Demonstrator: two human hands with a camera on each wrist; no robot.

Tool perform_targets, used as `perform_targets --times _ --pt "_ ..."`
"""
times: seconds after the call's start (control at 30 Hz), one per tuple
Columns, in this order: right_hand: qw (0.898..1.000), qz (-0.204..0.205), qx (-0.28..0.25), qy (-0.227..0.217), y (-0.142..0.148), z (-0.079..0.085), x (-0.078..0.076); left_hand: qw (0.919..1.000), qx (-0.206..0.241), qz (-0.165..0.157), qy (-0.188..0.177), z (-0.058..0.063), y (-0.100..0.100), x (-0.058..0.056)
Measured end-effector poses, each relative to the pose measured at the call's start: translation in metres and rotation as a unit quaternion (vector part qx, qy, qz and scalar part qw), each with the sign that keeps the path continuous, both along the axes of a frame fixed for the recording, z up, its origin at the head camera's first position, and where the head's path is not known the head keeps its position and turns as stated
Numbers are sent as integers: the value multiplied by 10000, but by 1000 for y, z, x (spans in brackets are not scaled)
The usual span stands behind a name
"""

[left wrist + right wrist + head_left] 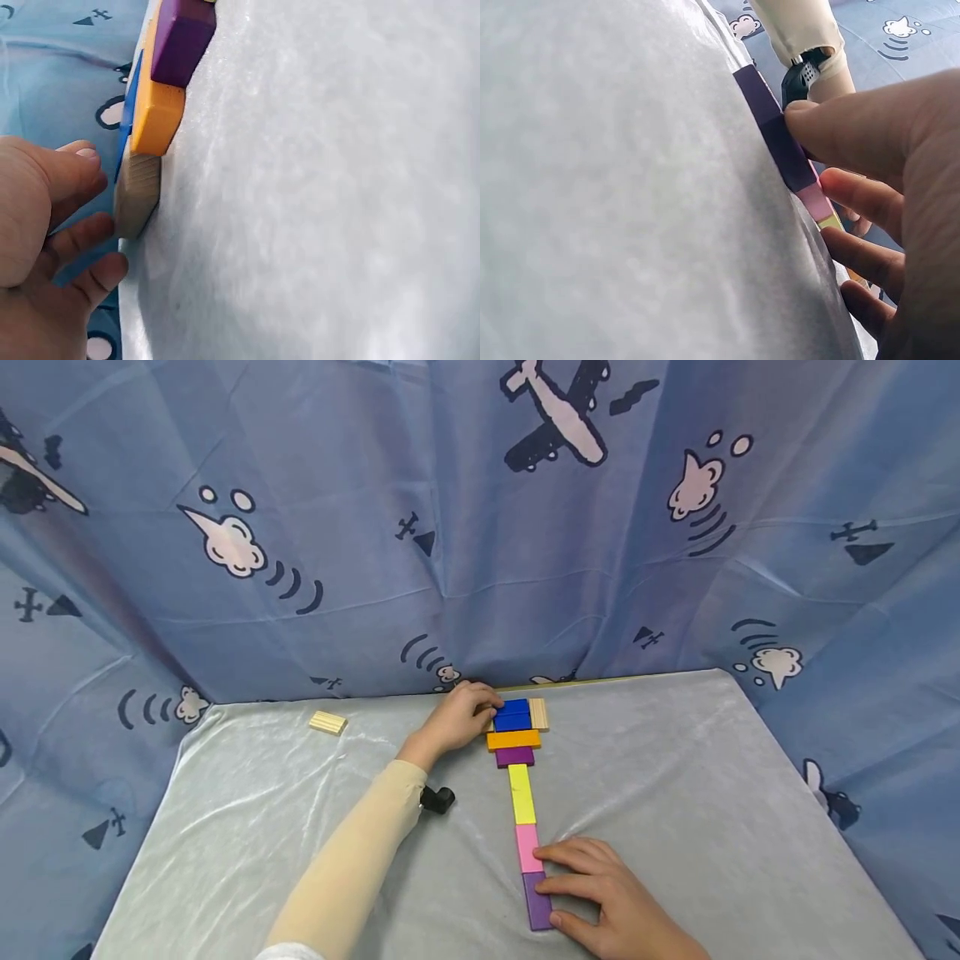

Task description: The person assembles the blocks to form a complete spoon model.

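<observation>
Flat wooden blocks lie in a line on the cloth. At the far end are blue blocks (512, 722), flanked by a plain wood block (539, 714) on the right and another plain block (139, 191) on the left. An orange block (513, 740), a dark purple one (515, 757), then yellow (522, 793), pink (528, 847) and violet (537, 910) blocks run toward the near side. My left hand (459, 717) touches the far-left plain block with loosely bent fingers. My right hand (607, 902) rests fingertips along the right side of the pink and violet blocks.
One loose plain wood block (327, 722) lies far left on the grey cloth-covered table (675, 760). A blue patterned curtain (337, 568) hangs right behind the table's back edge. A black camera (438, 799) sticks out from the left wrist.
</observation>
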State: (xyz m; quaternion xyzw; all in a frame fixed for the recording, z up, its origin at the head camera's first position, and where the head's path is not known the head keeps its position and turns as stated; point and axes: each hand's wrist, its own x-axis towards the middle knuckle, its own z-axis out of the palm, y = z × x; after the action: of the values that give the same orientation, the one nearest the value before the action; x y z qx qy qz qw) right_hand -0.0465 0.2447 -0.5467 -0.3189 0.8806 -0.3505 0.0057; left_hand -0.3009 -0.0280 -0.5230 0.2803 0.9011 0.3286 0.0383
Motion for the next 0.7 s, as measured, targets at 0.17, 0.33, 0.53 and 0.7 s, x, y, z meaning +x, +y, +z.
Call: perform_targets --times 0.17,0.33,0.53,0.7 --pt "9999 -65 30 -89 -1 1 -1 9998 195 -32 42 7 -14 6" --pt "9994 -178 117 -266 0 1 0 9991 297 186 240 7 -44 12" --pt "9998 -160 32 -141 0 1 1 9960 367 672 460 7 -92 19" --pt "9999 -95 -5 70 -1 1 -1 9932 217 1011 526 5 -131 25"
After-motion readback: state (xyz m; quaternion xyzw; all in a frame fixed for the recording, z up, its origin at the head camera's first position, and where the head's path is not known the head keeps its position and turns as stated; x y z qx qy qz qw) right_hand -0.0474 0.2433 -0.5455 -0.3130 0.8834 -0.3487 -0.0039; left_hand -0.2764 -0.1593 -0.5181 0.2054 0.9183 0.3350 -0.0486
